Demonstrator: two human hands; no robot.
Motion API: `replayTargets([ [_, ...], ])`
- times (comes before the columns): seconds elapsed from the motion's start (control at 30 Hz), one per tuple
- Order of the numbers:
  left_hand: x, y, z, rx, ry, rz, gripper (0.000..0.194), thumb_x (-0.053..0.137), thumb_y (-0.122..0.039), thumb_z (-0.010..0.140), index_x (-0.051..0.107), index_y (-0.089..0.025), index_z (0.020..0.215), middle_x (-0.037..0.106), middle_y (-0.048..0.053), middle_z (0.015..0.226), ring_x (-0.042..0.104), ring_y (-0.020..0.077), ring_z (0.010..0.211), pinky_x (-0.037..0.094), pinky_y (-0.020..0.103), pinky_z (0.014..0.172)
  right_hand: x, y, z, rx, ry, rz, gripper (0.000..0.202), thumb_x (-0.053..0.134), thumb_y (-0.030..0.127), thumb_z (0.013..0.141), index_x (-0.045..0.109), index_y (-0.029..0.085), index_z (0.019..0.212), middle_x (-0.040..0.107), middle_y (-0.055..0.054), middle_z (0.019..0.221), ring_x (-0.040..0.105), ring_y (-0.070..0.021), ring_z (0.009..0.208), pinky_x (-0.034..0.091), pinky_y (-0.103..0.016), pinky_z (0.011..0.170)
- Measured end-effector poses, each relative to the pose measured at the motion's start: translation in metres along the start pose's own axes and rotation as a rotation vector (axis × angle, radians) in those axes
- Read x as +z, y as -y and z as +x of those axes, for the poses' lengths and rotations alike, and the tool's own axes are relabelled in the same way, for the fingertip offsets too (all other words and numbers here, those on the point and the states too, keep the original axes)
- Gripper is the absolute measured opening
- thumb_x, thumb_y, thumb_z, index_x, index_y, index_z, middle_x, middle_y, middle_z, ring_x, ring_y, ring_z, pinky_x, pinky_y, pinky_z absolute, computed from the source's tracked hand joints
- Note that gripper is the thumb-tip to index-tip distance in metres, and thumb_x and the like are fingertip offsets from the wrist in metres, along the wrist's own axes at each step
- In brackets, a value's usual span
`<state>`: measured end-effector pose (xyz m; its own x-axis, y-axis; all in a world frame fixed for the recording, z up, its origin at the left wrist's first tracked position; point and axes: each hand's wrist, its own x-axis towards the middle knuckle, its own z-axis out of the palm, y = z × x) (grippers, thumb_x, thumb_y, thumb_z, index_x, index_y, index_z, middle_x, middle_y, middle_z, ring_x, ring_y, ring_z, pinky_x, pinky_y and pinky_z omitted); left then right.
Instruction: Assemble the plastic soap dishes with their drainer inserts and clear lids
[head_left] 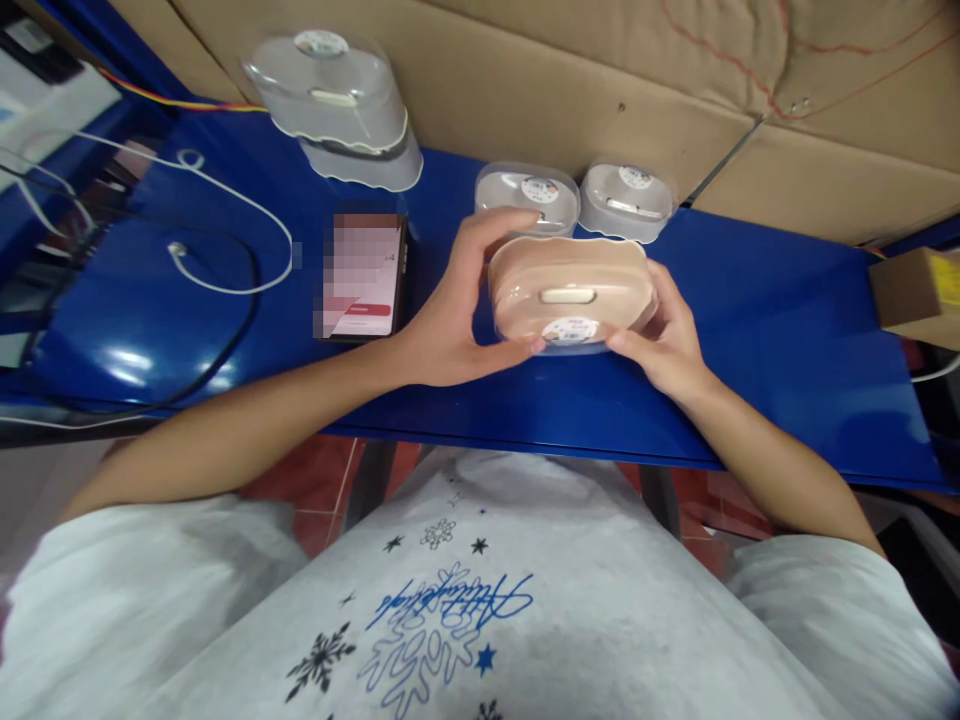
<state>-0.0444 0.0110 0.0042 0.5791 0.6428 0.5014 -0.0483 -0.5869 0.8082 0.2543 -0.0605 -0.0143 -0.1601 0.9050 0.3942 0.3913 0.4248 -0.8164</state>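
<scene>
I'd keep my left hand [450, 320] and right hand [664, 340] pinching the beige case [570, 290] evenly at both ends, level above the blue table [787, 330].

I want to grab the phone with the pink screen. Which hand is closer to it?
Left. The left hand is just beside the phone; the right hand is farther away.
</scene>
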Motion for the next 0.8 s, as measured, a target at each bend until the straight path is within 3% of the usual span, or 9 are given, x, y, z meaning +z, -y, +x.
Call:
replayTargets([
  [0.1,0.004,0.003,-0.002,0.179,0.113,0.204,0.106,0.104,-0.062,0.068,0.057,-0.034,0.159,0.042,0.014,0.176,0.033,0.0467,0.166,0.020,0.068,0.142,0.004,0.006,-0.001,0.119,-0.021,0.143,0.076,0.078,0.082,0.089,0.059,0.038,0.149,0.072,-0.006,0.147,0.075,-0.0327,0.130,0.068,-0.054,0.109],
  [0.2,0.008,0.000,-0.004,0.078,0.184,0.217,0.089,0.100,-0.055,0.077,0.062,-0.032,0.155,0.047,0.013,0.174,0.037,0.0466,0.165,0.020,0.072,0.141,0.007,0.012,0.000,0.333,0.048,0.285,0.069,0.074,0.079,0.094,0.060,0.037,0.148,0.077,-0.004,0.130,0.082,-0.0252,0.099,0.075,-0.042,0.077],
  [0.27,0.008,-0.002,-0.004,-0.014,0.156,0.165,0.082,0.099,-0.050,0.079,0.064,-0.034,0.152,0.050,0.011,0.171,0.038,0.0448,0.165,0.022,0.070,0.140,0.009,0.013,0.001,0.424,0.068,0.350,0.067,0.068,0.081,0.097,0.062,0.035,0.145,0.078,-0.004,0.119,0.080,-0.0221,0.087,0.074,-0.039,0.067],
  [0.37,0.003,0.004,-0.003,0.028,0.095,0.160,0.086,0.099,-0.046,0.079,0.061,-0.037,0.155,0.053,0.009,0.167,0.043,0.0430,0.160,0.029,0.067,0.138,0.007,0.008,0.002,0.387,0.047,0.305,0.067,0.058,0.085,0.100,0.065,0.033,0.143,0.079,-0.004,0.121,0.081,-0.0212,0.089,0.075,-0.041,0.075],
  [0.5,-0.005,0.020,-0.001,0.102,0.093,0.244,0.098,0.100,-0.046,0.077,0.053,-0.038,0.163,0.051,0.006,0.162,0.048,0.0424,0.150,0.041,0.064,0.131,0.000,0.000,0.002,0.195,0.006,-0.022,0.058,0.056,0.074,0.108,0.067,0.034,0.149,0.081,-0.004,0.128,0.081,-0.0222,0.100,0.071,-0.044,0.094],
  [0.6,-0.006,0.018,-0.002,0.021,0.132,0.282,0.098,0.099,-0.046,0.074,0.053,-0.037,0.161,0.050,0.007,0.159,0.055,0.0397,0.143,0.048,0.059,0.126,-0.004,0.000,0.002,0.126,0.022,-0.136,0.055,0.054,0.069,0.111,0.066,0.031,0.150,0.081,-0.006,0.131,0.080,-0.0249,0.115,0.067,-0.047,0.103],
  [0.7,-0.003,0.005,-0.003,-0.083,0.171,0.393,0.084,0.089,-0.039,0.084,0.053,-0.027,0.159,0.053,0.012,0.157,0.055,0.0379,0.146,0.048,0.060,0.126,-0.002,0.004,0.002,0.113,0.067,-0.183,0.058,0.061,0.067,0.109,0.065,0.027,0.149,0.081,-0.010,0.132,0.079,-0.0266,0.119,0.067,-0.047,0.105],
  [0.8,-0.001,0.000,-0.003,-0.119,0.231,0.405,0.087,0.091,-0.041,0.085,0.050,-0.024,0.160,0.053,0.015,0.160,0.053,0.0374,0.152,0.044,0.059,0.129,0.000,0.006,0.002,0.053,0.087,-0.252,0.071,0.067,0.070,0.104,0.057,0.025,0.158,0.073,-0.015,0.150,0.075,-0.0306,0.129,0.067,-0.050,0.106],
])
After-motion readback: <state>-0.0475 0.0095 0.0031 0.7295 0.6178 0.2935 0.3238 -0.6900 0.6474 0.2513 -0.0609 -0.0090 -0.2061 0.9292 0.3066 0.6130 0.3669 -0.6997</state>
